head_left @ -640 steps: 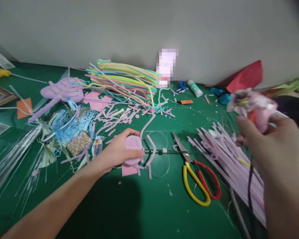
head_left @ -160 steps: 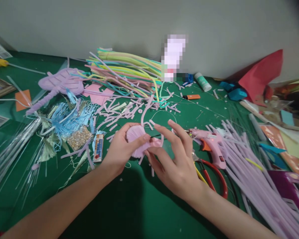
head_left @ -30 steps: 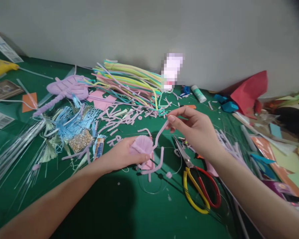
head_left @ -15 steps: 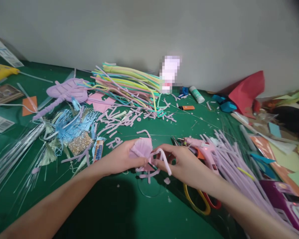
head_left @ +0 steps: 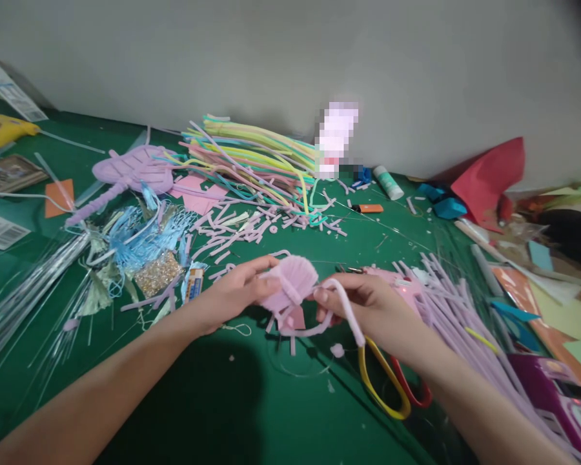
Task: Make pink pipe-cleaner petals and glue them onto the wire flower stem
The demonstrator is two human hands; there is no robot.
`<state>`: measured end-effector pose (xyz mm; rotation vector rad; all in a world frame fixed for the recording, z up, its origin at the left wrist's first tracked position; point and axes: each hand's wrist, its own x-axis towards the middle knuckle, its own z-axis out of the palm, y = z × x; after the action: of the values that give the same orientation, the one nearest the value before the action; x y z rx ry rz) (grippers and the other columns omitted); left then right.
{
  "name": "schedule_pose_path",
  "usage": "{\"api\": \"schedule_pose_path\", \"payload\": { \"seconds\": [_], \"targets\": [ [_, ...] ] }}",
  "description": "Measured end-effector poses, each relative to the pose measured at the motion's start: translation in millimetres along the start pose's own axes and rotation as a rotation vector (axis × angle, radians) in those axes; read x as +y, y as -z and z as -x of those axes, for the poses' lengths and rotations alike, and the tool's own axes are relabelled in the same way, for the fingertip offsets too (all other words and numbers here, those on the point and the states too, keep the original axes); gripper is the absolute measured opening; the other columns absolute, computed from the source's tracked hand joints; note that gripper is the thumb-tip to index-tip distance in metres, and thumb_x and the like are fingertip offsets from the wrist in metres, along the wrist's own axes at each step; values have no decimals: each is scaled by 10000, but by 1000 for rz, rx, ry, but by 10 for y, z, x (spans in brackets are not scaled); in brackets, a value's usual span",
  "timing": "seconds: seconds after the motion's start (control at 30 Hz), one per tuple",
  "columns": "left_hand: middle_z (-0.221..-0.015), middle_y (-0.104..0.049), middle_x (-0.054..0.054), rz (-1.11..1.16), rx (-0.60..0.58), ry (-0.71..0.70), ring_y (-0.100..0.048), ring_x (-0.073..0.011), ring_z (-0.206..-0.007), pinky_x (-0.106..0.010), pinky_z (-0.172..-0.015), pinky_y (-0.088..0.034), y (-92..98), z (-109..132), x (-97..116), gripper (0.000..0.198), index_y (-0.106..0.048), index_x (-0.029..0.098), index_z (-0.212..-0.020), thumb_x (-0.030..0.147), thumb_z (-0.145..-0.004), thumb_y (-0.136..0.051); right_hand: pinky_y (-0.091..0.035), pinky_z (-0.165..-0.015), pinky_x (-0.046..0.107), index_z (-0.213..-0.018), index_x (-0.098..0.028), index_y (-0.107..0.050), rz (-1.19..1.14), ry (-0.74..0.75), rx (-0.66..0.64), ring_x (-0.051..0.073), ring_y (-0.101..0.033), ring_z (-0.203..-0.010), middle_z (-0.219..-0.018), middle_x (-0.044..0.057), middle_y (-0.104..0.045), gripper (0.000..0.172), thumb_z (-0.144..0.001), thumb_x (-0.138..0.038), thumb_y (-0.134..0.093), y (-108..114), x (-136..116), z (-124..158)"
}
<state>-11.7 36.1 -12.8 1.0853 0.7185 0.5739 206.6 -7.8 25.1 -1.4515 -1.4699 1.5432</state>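
My left hand [head_left: 232, 294] grips a rounded, ribbed lilac piece made of pipe cleaners [head_left: 299, 278], thumb on its near face. A strip crosses the lower part of that piece. My right hand [head_left: 368, 303] is closed in a pinch on a bent lilac pipe cleaner [head_left: 352, 313], whose free end hangs down toward me. Whether this pipe cleaner joins the ribbed piece I cannot tell. Below the hands lie a small pink paper square [head_left: 296, 318] and short lilac pieces. Scissors with yellow and red handles [head_left: 368, 371] lie under my right wrist.
A pink glue gun [head_left: 401, 284] and many lilac pipe cleaners [head_left: 458, 310] lie to the right. Coloured pipe cleaners [head_left: 256, 152] are heaped at the back near an orange lighter [head_left: 369, 208]. Blue tassels [head_left: 148, 226] and a yellow glue gun [head_left: 7, 131] are on the left.
The ribbed piece has turned to show more of its face and moved slightly right. My right hand has shifted right with the pipe cleaner. A dark tip near my fingers no longer shows.
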Motion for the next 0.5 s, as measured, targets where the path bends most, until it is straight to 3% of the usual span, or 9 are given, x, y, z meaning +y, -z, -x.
{"api": "schedule_pose_path", "payload": {
  "seconds": [0.1,0.2,0.27,0.4,0.5],
  "targets": [
    [-937,-693,-67,87,-49,-35,-649,-179,-806,-267,-723,-526,-2,4,-2,532,-648,153,-1087,558,-748,-716,-455,-540,224,-718,-223,-698,-100,-10,82,107,-585,-559,-632,-19,-660,227,-785,-439,-717,17,-1,16],
    [-930,-719,-65,8,-59,-72,-664,-182,-842,-271,-794,-523,-42,5,1,486,-663,150,-1097,447,-728,-775,-460,-525,221,-768,-222,-698,-191,-39,128,100,-600,-544,-637,-20,-665,239,-805,-458,-696,-8,33,12],
    [-961,-728,-64,-84,4,-76,-669,-191,-888,-278,-825,-517,-69,-3,-4,428,-668,154,-1098,386,-752,-765,-460,-515,219,-794,-210,-692,-229,-49,159,97,-603,-529,-638,-18,-668,264,-806,-474,-690,-42,68,-3],
    [-903,-722,-66,-347,194,-61,-658,-193,-797,-281,-716,-519,-77,-18,-17,308,-683,134,-974,386,-799,-705,-487,-551,235,-758,-188,-670,-169,-18,199,113,-619,-556,-657,-3,-681,306,-779,-492,-706,-57,117,-49],
    [-818,-701,-46,-457,177,-57,-638,-179,-751,-268,-684,-503,-73,-2,0,265,-674,139,-866,402,-832,-659,-497,-601,242,-799,-189,-695,-58,-43,109,131,-640,-617,-691,-5,-700,259,-701,-407,-795,22,114,-110]
  ]
}}
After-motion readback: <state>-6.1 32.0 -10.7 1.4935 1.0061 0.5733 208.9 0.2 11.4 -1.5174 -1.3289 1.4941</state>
